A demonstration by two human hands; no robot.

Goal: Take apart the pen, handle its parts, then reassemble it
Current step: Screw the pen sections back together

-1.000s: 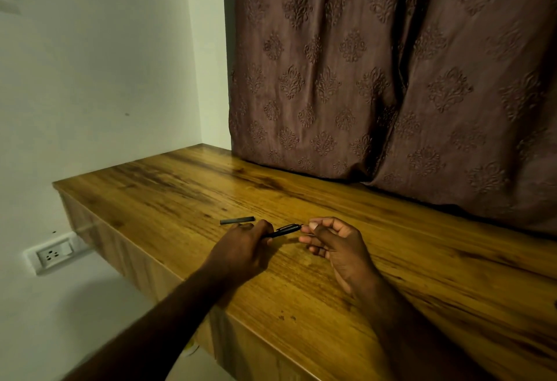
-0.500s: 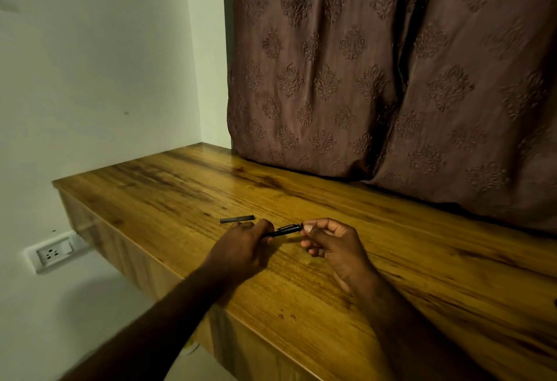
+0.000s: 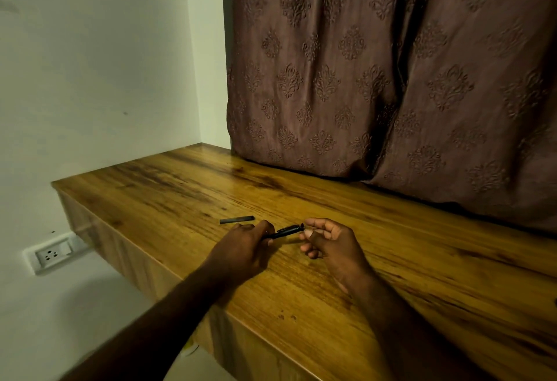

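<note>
Looks like you're mid-disassembly here. One loose pen piece (image 3: 237, 219), a short dark tube, already lies flat on the wooden table (image 3: 391, 260), just above your left hand (image 3: 241, 245) in the lower middle of the frame. The rest of the pen (image 3: 284, 231) sits between your hands, just over the tabletop, pointing up and to the right.

Your left hand is wrapped around the pen's lower end, knuckles up, with only the far half of the pen sticking out. Your right hand (image 3: 331, 242) is palm-up-ish with the fingers curled, thumb and index tip right at the pen's free end. Honestly I can't tell if they're actually pinching it or only touching it.

My guess for the next move: get a firm pinch on that end piece, hold the body steady with your left hand, then twist or pull along the pen's axis. Small part, so go easy so nothing flies off the edge.
</note>
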